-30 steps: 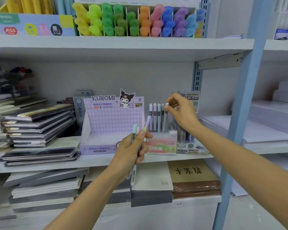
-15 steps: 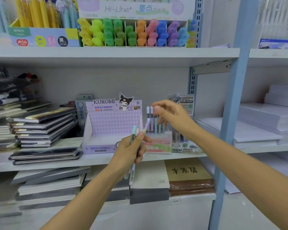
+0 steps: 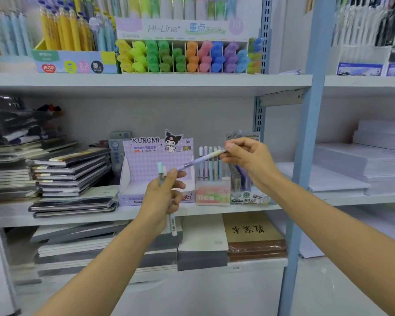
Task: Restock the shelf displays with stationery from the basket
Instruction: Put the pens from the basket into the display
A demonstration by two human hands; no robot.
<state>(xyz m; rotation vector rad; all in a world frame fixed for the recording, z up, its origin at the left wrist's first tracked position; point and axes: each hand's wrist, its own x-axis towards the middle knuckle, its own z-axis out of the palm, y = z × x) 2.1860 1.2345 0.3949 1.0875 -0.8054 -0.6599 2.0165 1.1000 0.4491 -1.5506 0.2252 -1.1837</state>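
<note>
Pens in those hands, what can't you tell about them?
Head view only.
The left hand wraps the middles of its pens; their count is unclear.
Print on the purple pen, pinched by the right hand, is too small to read.
The basket lies outside the frame.

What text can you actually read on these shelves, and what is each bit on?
"KUROMI": purple display box, middle shelf.
"Hi-Line": highlighter rack header, top shelf.
"重点": same header.
"黑": yellow pen box, top shelf.
Small print on the pink pen holder and characters on the brown book: too blurred to read.
</note>
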